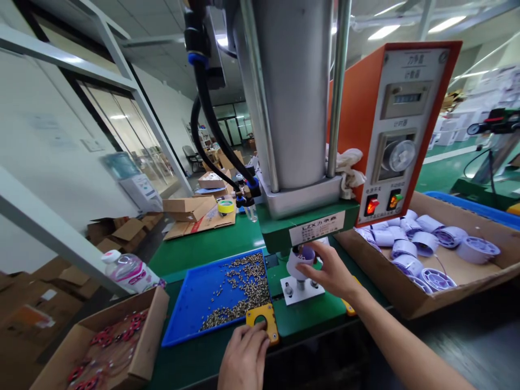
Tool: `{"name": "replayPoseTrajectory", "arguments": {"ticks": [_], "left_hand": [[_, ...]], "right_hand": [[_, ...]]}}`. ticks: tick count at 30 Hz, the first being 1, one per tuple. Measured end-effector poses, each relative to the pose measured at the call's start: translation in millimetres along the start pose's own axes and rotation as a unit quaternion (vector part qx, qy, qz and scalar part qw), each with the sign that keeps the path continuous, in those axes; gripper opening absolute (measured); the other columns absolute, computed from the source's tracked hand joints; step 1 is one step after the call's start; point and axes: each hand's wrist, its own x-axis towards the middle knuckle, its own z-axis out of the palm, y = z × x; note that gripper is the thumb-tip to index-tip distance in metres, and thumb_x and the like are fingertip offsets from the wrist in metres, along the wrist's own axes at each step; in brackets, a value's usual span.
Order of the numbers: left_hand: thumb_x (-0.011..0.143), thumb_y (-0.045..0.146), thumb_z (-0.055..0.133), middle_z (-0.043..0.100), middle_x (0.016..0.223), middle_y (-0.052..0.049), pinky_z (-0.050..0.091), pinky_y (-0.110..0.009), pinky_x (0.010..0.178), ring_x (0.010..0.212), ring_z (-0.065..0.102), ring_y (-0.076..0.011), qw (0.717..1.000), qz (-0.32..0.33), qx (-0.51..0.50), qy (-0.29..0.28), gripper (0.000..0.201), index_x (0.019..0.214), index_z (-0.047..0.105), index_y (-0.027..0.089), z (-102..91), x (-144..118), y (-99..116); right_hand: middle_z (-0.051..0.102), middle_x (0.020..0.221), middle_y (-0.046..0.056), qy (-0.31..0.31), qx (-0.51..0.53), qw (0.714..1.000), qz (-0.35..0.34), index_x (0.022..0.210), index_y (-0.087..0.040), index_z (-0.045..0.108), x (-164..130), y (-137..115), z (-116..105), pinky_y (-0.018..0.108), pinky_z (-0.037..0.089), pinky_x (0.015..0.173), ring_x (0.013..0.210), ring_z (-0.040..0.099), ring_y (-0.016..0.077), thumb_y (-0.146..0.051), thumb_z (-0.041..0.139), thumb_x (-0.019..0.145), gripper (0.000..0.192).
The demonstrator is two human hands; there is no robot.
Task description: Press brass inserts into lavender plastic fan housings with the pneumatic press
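My right hand (330, 271) grips a white round housing (299, 260) that stands on the white fixture (301, 290) under the ram of the green press (309, 216). My left hand (245, 355) rests at the table's front edge with its fingers touching a yellow button plate (262, 317). Just left of the fixture lies a blue tray (195, 303) strewn with small metal parts (247, 287).
A cardboard box (447, 271) of white round housings sits to the right. Another box (105, 346) with red parts is at the front left, a plastic bottle (130, 271) behind it. The orange control panel (398, 130) stands at the right of the press.
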Motion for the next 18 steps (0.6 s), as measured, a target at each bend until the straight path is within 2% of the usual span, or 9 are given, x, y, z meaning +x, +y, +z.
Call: {"name": "replayPoseTrajectory", "arguments": {"ticks": [3, 5, 8, 11, 14, 16, 18], "left_hand": [[0.093, 0.026, 0.046, 0.071, 0.1, -0.002, 0.057, -0.028, 0.077, 0.091, 0.064, -0.017, 1.0, -0.003, -0.003, -0.001, 0.02, 0.089, 0.065, 0.024, 0.3, -1, -1], [0.093, 0.026, 0.047, 0.071, 0.101, -0.002, 0.057, -0.028, 0.077, 0.091, 0.064, -0.0166, 1.0, 0.0, -0.001, -0.001, 0.019, 0.089, 0.065, 0.024, 0.8, -2, -2], [0.093, 0.025, 0.047, 0.072, 0.101, -0.001, 0.057, -0.027, 0.076, 0.09, 0.064, -0.0165, 1.0, 0.016, 0.011, 0.011, 0.018, 0.089, 0.065, 0.024, 2.6, -5, -7], [0.092, 0.025, 0.047, 0.072, 0.101, -0.001, 0.057, -0.028, 0.077, 0.091, 0.064, -0.0172, 0.999, 0.027, 0.03, 0.023, 0.018, 0.088, 0.065, 0.024, 4.6, -7, -11], [0.092, 0.025, 0.047, 0.072, 0.099, 0.0, 0.057, -0.027, 0.077, 0.091, 0.064, -0.0168, 0.998, 0.042, 0.043, 0.025, 0.018, 0.086, 0.064, 0.024, 5.4, -4, -13], [0.092, 0.025, 0.047, 0.072, 0.098, 0.0, 0.057, -0.026, 0.075, 0.089, 0.064, -0.0162, 0.997, 0.05, 0.049, 0.022, 0.018, 0.085, 0.063, 0.024, 5.3, -2, -14], [0.093, 0.026, 0.046, 0.072, 0.098, 0.0, 0.057, -0.025, 0.075, 0.088, 0.064, -0.016, 0.996, 0.059, 0.056, 0.021, 0.019, 0.085, 0.063, 0.024, 5.7, -1, -16]], "right_hand": [[0.063, 0.096, 0.006, -0.033, -0.079, 0.996, -0.037, 0.1, -0.019, 0.06, -5, 1, 4, 0.031, 0.047, 0.076, 0.086, 0.059, 0.0191, -0.026, 0.062, 0.078, 0.023], [0.063, 0.104, 0.008, -0.039, -0.102, 0.993, -0.051, 0.107, -0.019, 0.058, -12, 6, 11, 0.034, 0.048, 0.084, 0.095, 0.059, 0.0216, -0.025, 0.062, 0.078, 0.03], [0.062, 0.114, 0.009, 0.014, -0.092, 0.995, -0.039, 0.121, -0.02, 0.051, -24, 13, 23, 0.037, 0.046, 0.093, 0.107, 0.058, 0.0238, -0.022, 0.062, 0.077, 0.046], [0.065, 0.108, 0.008, 0.05, -0.044, 0.998, 0.017, 0.129, -0.021, 0.043, -27, 17, 28, 0.035, 0.051, 0.084, 0.094, 0.064, 0.0216, -0.025, 0.062, 0.076, 0.056], [0.069, 0.09, 0.003, 0.021, -0.002, 0.997, 0.068, 0.13, -0.02, 0.042, -23, 17, 28, 0.031, 0.054, 0.068, 0.074, 0.066, 0.0189, -0.027, 0.062, 0.076, 0.058], [0.069, 0.094, 0.005, 0.033, -0.032, 0.998, 0.051, 0.127, -0.02, 0.047, -23, 18, 30, 0.035, 0.055, 0.075, 0.083, 0.066, 0.0223, -0.028, 0.066, 0.073, 0.057], [0.067, 0.108, 0.008, 0.067, -0.063, 0.996, 0.015, 0.124, -0.02, 0.05, -27, 21, 34, 0.04, 0.051, 0.088, 0.099, 0.064, 0.0257, -0.027, 0.067, 0.072, 0.055]]}}
